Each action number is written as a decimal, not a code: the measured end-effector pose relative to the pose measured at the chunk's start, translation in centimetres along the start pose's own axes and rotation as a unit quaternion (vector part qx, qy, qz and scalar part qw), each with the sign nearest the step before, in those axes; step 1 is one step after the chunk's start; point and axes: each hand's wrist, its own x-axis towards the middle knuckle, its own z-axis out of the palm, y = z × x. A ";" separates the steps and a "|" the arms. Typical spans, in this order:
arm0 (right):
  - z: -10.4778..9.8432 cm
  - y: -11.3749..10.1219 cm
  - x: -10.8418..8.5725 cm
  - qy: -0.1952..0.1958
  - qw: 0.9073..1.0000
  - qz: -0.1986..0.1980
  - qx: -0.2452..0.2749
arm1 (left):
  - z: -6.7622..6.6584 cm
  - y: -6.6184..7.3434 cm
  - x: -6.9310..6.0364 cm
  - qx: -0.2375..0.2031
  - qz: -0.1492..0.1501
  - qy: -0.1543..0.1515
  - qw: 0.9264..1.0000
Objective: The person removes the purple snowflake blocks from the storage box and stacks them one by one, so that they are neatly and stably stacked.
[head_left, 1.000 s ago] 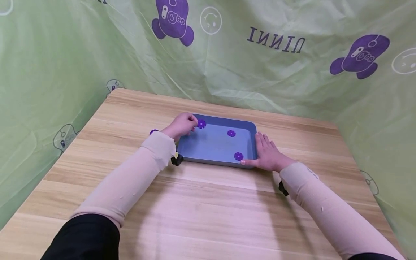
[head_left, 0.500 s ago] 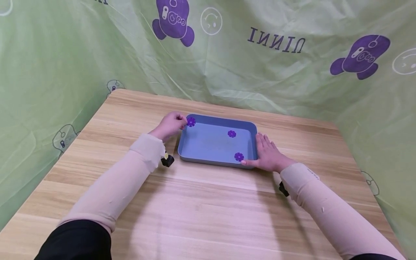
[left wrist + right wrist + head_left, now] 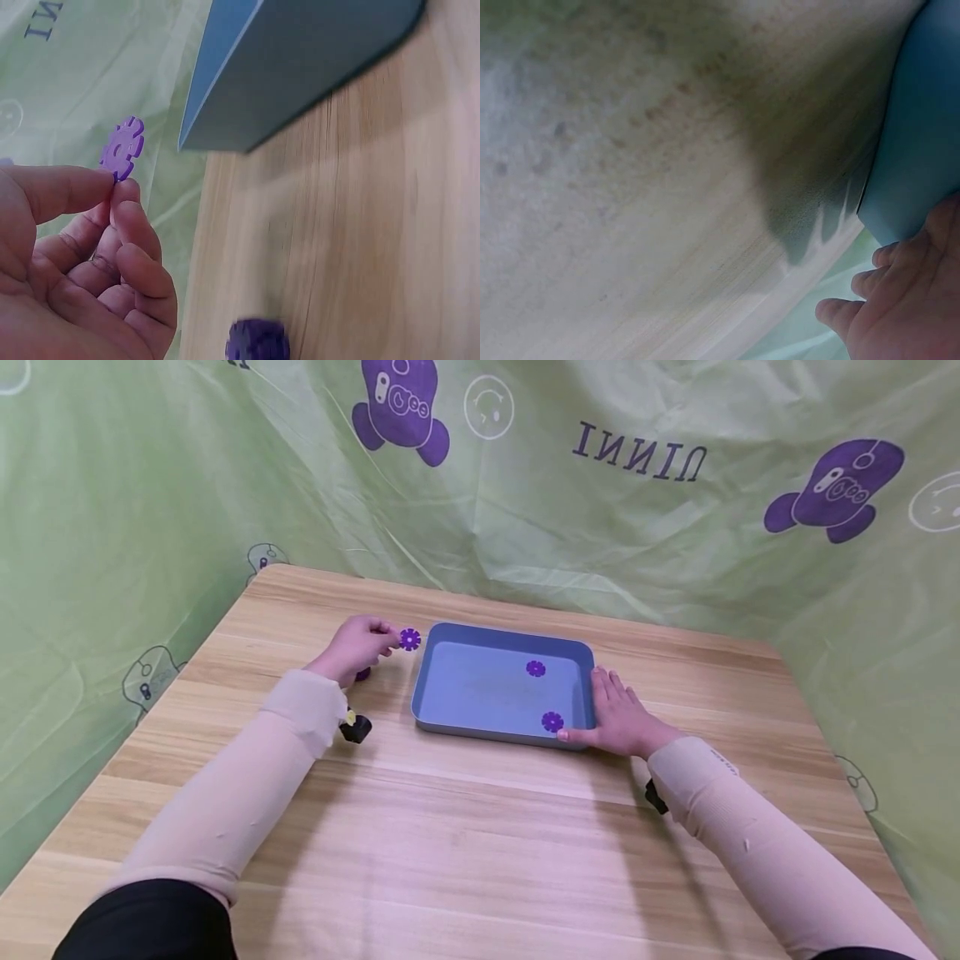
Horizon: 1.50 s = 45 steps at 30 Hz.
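Left hand (image 3: pixel 356 645) pinches a purple disc (image 3: pixel 127 148) beside a blue tray (image 3: pixel 480 689); right hand (image 3: pixel 621 718), fingers straight, touches the tray.

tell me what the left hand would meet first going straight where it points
Likely the blue tray, with the pinched purple snowflake disc touching first; height is unclear, so it might pass above.
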 end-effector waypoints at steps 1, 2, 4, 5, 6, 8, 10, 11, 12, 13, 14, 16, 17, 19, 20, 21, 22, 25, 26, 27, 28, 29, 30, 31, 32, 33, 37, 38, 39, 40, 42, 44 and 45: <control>0.0 0.0 0.0 0.001 1.000 -0.001 0.002 | -0.3 -0.1 -0.1 0.002 0.001 0.002 1.000; 0.0 0.1 0.0 0.002 1.000 0.000 0.001 | -0.5 -0.3 -0.2 0.004 0.001 0.003 1.000; 0.1 0.1 0.0 0.003 1.000 -0.001 0.003 | -1.0 -0.5 -0.4 0.006 0.002 0.006 1.000; 0.1 0.1 0.0 0.003 1.000 -0.001 0.003 | -1.2 -0.6 -0.5 0.007 0.003 0.008 1.000; 0.1 0.1 0.0 0.003 1.000 -0.001 0.003 | -1.4 -0.7 -0.6 0.009 0.004 0.010 1.000; 0.1 0.1 0.1 0.001 1.000 0.000 0.000 | -1.8 -1.0 -0.7 0.011 0.006 0.013 1.000; 0.1 0.1 0.1 0.000 1.000 0.000 0.000 | -2.1 -1.3 -0.8 0.015 0.009 0.015 1.000; 0.1 0.1 0.1 -0.001 1.000 0.000 0.000 | -2.3 -1.4 -0.8 0.019 0.011 0.016 1.000; 0.0 0.1 0.1 -0.002 1.000 0.001 -0.001 | -2.4 -1.6 -0.8 0.022 0.013 0.017 1.000; 0.0 0.1 0.1 -0.002 1.000 0.001 -0.001 | -2.6 -1.8 -0.8 0.026 0.013 0.017 0.999; 0.0 0.1 0.1 -0.003 1.000 0.002 0.000 | -2.7 -1.9 -0.8 0.028 0.013 0.016 0.999; 0.0 0.1 0.0 -0.004 1.000 0.002 0.002 | -3.0 -2.1 -0.9 0.032 0.009 0.016 0.999; 0.0 0.0 0.0 -0.004 1.000 0.002 0.003 | -3.1 -2.2 -0.9 0.033 0.006 0.016 0.999; 0.0 0.1 0.0 -0.004 1.000 0.002 0.004 | -3.5 -2.5 -1.0 0.033 0.001 0.016 0.999; -0.1 0.1 0.0 -0.005 1.000 0.002 0.004 | -3.7 -2.6 -1.0 0.035 -0.002 0.017 0.999; -0.1 0.0 0.0 -0.005 1.000 0.002 0.003 | -3.8 -2.7 -1.1 0.037 -0.004 0.017 0.999; -0.1 0.0 -0.1 -0.004 1.000 0.002 0.003 | -4.0 -2.8 -1.2 0.040 -0.006 0.017 0.999; -0.1 0.1 0.0 -0.004 1.000 0.003 0.003 | -4.4 -3.0 -1.4 0.048 -0.011 0.017 0.999; -0.1 0.1 -0.1 -0.004 1.000 0.003 0.005 | -4.4 -3.0 -1.5 0.051 -0.014 0.017 0.998; -0.1 0.1 -0.1 -0.004 1.000 0.003 0.007 | -4.5 -3.1 -1.6 0.052 -0.016 0.018 0.998; -0.1 0.1 -0.1 -0.004 1.000 0.003 0.007 | -4.5 -3.2 -1.7 0.055 -0.017 0.019 0.998; -0.1 0.1 -0.1 -0.004 1.000 0.002 0.008 | -4.6 -3.2 -1.8 0.059 -0.017 0.020 0.998; -0.1 0.1 -0.1 -0.004 1.000 0.001 0.009 | -4.6 -3.3 -1.8 0.062 -0.019 0.020 0.998; -0.1 0.1 -0.1 -0.003 1.000 0.000 0.009 | -4.6 -3.5 -1.9 0.066 -0.020 0.020 0.997; 0.0 0.0 -0.1 -0.003 1.000 -0.001 0.009 | -4.7 -3.6 -1.9 0.070 -0.020 0.020 0.997; 0.0 0.0 -0.1 -0.002 1.000 -0.002 0.009 | -4.7 -3.8 -1.8 0.074 -0.020 0.020 0.997; -0.1 0.0 -0.2 -0.001 1.000 -0.003 0.005 | -4.8 -4.2 -1.8 0.081 -0.024 0.016 0.996; -0.1 0.0 -0.2 -0.002 1.000 -0.003 0.004 | -4.9 -4.3 -1.8 0.081 -0.025 0.014 0.996; -0.1 0.0 -0.2 -0.002 1.000 -0.002 0.004 | -4.9 -4.4 -1.8 0.081 -0.026 0.012 0.996; -0.1 0.0 -0.1 -0.002 1.000 -0.002 0.004 | -5.0 -4.4 -1.8 0.080 -0.028 0.010 0.996; 0.0 0.0 -0.1 -0.002 1.000 -0.002 0.005 | -5.1 -4.5 -1.8 0.078 -0.031 0.005 0.996; 0.0 0.1 -0.1 -0.002 1.000 -0.002 0.007 | -5.2 -4.6 -1.9 0.072 -0.036 0.002 0.997; 0.0 0.1 0.0 -0.002 1.000 -0.002 0.007 | -5.3 -4.6 -1.9 0.068 -0.038 0.000 0.997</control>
